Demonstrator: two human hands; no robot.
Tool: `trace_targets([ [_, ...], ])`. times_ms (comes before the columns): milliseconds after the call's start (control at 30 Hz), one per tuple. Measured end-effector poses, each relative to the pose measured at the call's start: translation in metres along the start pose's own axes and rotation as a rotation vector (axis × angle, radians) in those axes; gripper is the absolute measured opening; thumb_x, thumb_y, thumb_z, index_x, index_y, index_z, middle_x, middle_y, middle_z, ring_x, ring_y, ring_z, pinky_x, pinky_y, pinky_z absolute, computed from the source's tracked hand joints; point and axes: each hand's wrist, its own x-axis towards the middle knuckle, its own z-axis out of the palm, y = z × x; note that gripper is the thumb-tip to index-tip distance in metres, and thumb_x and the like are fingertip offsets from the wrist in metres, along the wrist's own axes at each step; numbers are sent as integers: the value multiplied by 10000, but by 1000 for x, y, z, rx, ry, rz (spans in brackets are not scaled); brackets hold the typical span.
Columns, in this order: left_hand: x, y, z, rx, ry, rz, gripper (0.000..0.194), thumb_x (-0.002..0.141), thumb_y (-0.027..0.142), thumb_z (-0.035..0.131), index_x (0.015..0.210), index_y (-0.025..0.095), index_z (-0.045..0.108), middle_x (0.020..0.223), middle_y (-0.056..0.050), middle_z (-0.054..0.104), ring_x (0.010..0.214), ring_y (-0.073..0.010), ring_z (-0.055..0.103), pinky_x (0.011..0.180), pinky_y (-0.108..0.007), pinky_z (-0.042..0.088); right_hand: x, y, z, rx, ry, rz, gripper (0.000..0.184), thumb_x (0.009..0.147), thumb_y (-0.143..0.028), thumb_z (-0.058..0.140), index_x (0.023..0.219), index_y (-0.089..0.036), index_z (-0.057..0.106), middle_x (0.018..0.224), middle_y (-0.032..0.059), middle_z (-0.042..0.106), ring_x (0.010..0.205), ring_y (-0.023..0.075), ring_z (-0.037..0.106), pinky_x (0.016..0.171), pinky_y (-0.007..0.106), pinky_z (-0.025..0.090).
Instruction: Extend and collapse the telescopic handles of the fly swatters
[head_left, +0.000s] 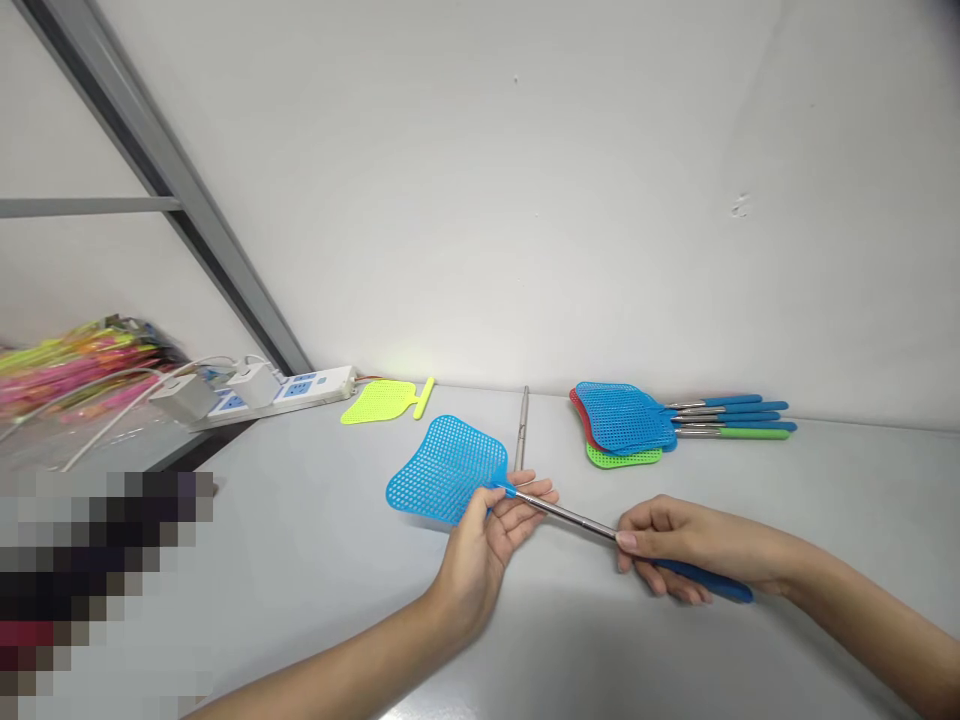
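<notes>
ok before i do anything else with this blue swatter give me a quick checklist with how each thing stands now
1) Left hand on the neck of the blue swatter: ok, thumb in front, fingers behind.
2) Right hand on the handle: ok, gripping its front end, beside the metal shaft.
3) Shaft fixed tight in the neck: cannot tell, they meet, but tightness doesn't show.
4) Metal rod clear of the left hand: cannot tell, its near end is hidden.
5) Heads in the swatter pile lined up: not ok, a green head pokes out underneath.
</notes>
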Motion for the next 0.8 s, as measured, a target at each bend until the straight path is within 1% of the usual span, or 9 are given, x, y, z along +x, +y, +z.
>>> trace_targets([
  [233,0,0,1,-35,8,-11,298,821,213,347,1009,36,496,964,-178,632,967,-262,569,934,-388,379,0,-1,2,-19,70,4,347,756,-463,516,808,-121,545,590,-20,522,380,20,410,352,130,284],
  [567,0,1,1,-49,9,-19,310,828,227,337,1009,30,494,946,-178,636,952,-264,576,931,-383,383,0,2,1,-43,75,-4,352,772,-464,498,822,-118,537,587,-22,516,378,21,411,345,131,285],
  [800,0,1,1,-52,17,-13,306,830,241,348,1013,48,497,940,-167,639,960,-260,573,929,-379,388,3,3,1,-41,80,-10,340,770,-463,505,806,-127,537,577,-29,514,369,20,410,339,129,280],
])
